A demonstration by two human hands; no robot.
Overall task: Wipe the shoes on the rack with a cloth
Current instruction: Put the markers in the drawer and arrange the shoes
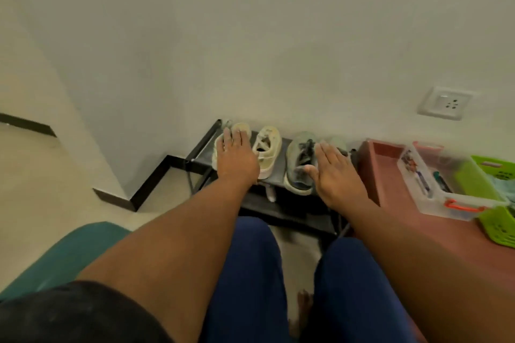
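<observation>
Both knees (292,273) sit close. Left hand (237,159) and right hand (334,172) reach out flat and empty over the shoes (267,147) on the rack (200,153), maybe to pick one.

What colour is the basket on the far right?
The basket is bright lime green, seen in the head view, at its right edge.

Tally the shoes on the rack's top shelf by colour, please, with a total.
Cream shoes: 2, one in plain view, one mostly under the left hand.
Grey shoes: 2, one in plain view, one mostly behind the right hand.
Total: 4 on the rack.
</observation>
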